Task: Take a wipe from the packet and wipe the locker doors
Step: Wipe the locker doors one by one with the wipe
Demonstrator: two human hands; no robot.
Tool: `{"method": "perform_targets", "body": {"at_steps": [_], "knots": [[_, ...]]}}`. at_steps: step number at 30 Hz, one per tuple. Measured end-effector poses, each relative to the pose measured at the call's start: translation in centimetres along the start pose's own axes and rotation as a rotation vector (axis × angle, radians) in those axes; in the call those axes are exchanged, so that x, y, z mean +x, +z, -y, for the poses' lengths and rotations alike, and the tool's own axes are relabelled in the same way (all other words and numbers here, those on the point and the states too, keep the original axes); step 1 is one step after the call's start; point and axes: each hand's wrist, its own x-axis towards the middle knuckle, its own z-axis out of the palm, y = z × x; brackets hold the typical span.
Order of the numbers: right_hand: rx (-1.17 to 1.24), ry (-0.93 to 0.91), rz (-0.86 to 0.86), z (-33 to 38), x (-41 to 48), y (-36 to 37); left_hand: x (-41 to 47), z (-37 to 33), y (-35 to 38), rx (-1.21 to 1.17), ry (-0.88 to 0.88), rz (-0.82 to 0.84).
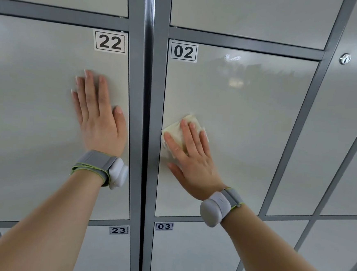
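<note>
Wipe (185, 129), a pale folded square, lies flat against the lower left part of the locker door marked 02 (249, 119), close to the grey frame (145, 111) that divides the two columns, pinned there by the right hand (190, 155) so that it can be rubbed over the surface. That right hand is spread with straight fingers pressing on the wipe rather than curling round it. The left hand (99, 116) lies just as flat and bare on the neighbouring door marked 22 (37, 102), holding nothing, most likely as a brace while the other hand does the wiping.
</note>
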Motion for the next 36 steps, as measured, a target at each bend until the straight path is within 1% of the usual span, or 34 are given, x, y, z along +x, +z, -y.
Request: {"method": "perform_targets", "body": {"at_steps": [2,5,7,13,17,19,21,24,28,30,34,36], "knots": [[0.042,0.033,-0.042,-0.6,0.8,-0.7,0.0,-0.1,0.0,0.001,0.001,-0.002],[0.095,0.165,-0.14,-1.9,2.8,-2.0,0.0,0.0,0.1,0.0,-0.003,0.004],[0.11,0.209,-0.142,-2.3,3.4,-2.4,0.0,0.0,0.0,-0.003,0.001,0.011],[0.065,0.134,-0.068,-1.3,0.5,-0.6,0.0,-0.2,-0.1,-0.004,-0.024,0.027],[0.082,0.108,-0.038,-1.5,-0.4,-0.7,0.2,-0.2,-0.2,0.003,-0.023,0.029],[0.098,0.136,-0.077,-2.1,0.6,-1.5,0.1,-0.1,-0.2,0.007,-0.021,0.033],[0.124,0.208,-0.116,-2.9,2.0,-2.4,0.1,-0.2,-0.2,0.011,-0.024,0.027],[0.138,0.265,-0.138,-3.1,2.9,-2.8,0.1,-0.5,-0.2,0.001,-0.043,0.027],[0.085,0.233,-0.1,-2.2,1.1,-1.3,0.3,-1.5,-0.2,-0.042,-0.122,0.009],[0.06,0.207,-0.065,-1.9,-0.1,-0.6,0.1,-2.4,-0.3,-0.075,-0.157,0.027],[0.065,0.179,-0.042,-2.3,-0.6,-1.1,-1.8,-4.3,-0.1,-0.109,-0.104,0.085],[0.095,0.242,-0.074,-3.0,0.1,-2.1,-2.5,-5.2,0.3,-0.113,-0.098,0.092]]}}
